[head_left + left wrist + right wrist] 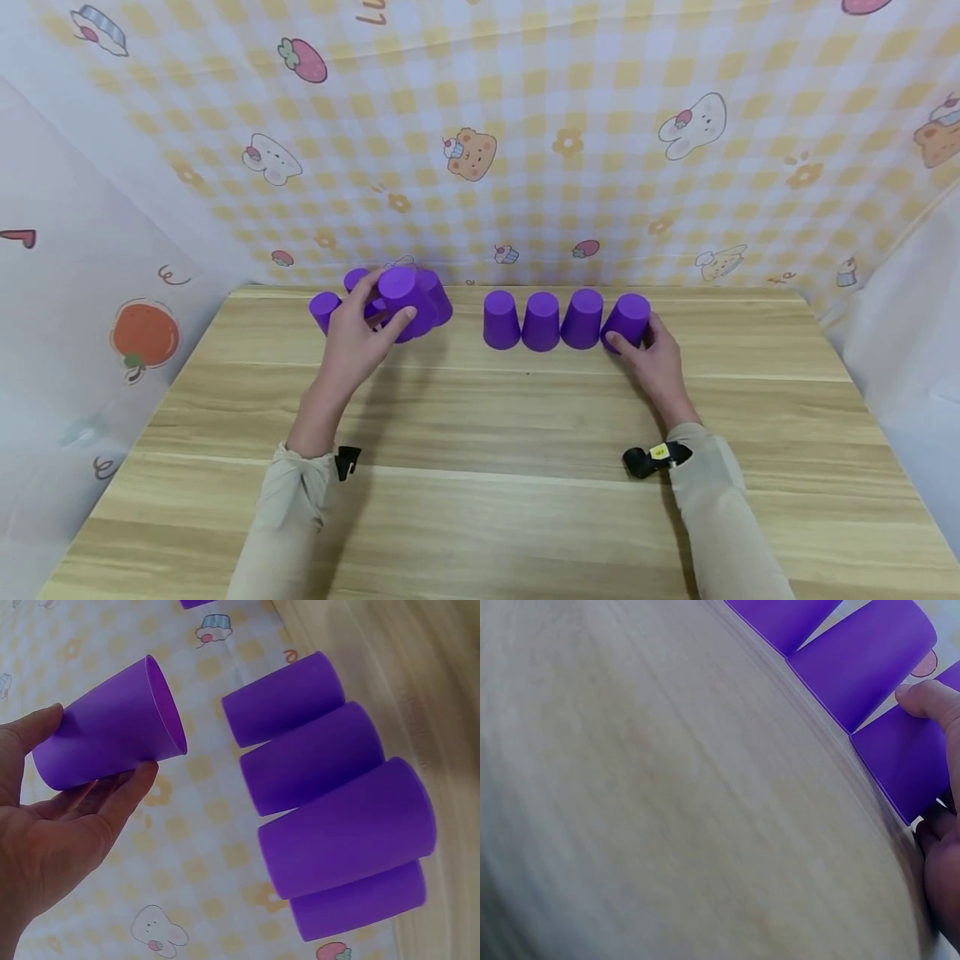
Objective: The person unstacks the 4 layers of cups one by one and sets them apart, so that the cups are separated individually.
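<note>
My left hand (354,340) holds a purple cup (397,287) upside down, thumb on one side and fingers on the other. In the left wrist view this cup (109,731) is raised off the table, its open mouth turned downward, apart from several other upside-down purple cups (349,829) standing side by side. My right hand (662,365) grips the purple cup (630,310) at the right end of a row of upside-down cups (542,321). The right wrist view shows the thumb and fingers around that end cup (900,754), low at the table, beside its neighbour (870,660).
The cups are near the back edge of a wooden table (487,517), close to a yellow checked cloth backdrop (570,192). At the far left, a purple cup (325,308) stands beside the left hand. White cloth (60,350) hangs at the left side.
</note>
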